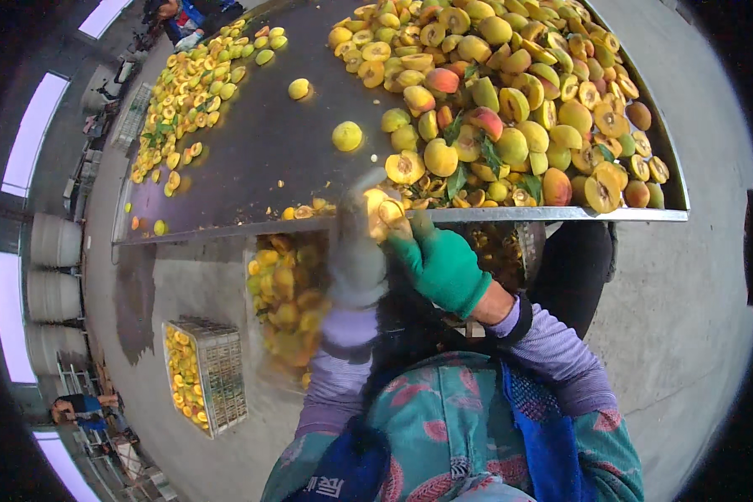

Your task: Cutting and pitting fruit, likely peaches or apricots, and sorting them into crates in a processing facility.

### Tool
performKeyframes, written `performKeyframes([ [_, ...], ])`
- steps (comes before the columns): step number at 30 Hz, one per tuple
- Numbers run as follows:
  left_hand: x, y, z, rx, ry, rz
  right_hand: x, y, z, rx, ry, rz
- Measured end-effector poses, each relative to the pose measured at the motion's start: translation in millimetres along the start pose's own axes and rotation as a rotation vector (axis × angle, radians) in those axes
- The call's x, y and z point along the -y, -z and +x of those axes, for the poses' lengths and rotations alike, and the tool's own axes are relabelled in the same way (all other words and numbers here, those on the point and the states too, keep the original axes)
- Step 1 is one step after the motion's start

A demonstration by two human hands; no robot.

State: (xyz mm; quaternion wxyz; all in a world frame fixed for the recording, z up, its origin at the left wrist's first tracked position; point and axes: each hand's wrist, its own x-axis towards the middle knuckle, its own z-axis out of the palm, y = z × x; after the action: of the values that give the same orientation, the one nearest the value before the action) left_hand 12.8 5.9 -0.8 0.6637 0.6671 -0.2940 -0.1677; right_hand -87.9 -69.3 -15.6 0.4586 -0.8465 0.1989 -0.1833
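A yellow peach half (378, 205) is held at the near edge of the metal table, between my two hands. My right hand (448, 266), in a green glove, is closed with its fingers pinched at the fruit's near right side; whether a small tool is in them cannot be made out. My left hand (358, 251), in a grey glove, is against the fruit's left side, too smeared by motion for its fingers to show. Beyond my hands lies a big heap of cut peaches (510, 100), with some green leaves. One loose yellow peach (347, 135) is on the dark tabletop.
The metal table (251, 159) has a raised rim. Another peach pile (197, 96) lies at its far left, near another person (194, 18). Below the near edge stands a peach-filled crate (289, 284). A second crate (217, 376) is on the floor at left.
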Motion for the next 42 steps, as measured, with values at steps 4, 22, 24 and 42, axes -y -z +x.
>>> performKeyframes([
  [4,-2,-6,-2,-0.115,0.012,0.201,3,-3,-3,-0.006,-0.006,0.003],
  [22,2,-6,3,0.098,-0.079,0.081,14,10,-11,0.528,-0.524,1.284],
  [24,10,-2,7,0.175,-0.150,0.295,1,-1,-15,0.707,-0.611,1.969],
  [42,5,80,96,-0.029,-0.078,1.152,-38,17,-18,0.360,-0.822,1.354],
])
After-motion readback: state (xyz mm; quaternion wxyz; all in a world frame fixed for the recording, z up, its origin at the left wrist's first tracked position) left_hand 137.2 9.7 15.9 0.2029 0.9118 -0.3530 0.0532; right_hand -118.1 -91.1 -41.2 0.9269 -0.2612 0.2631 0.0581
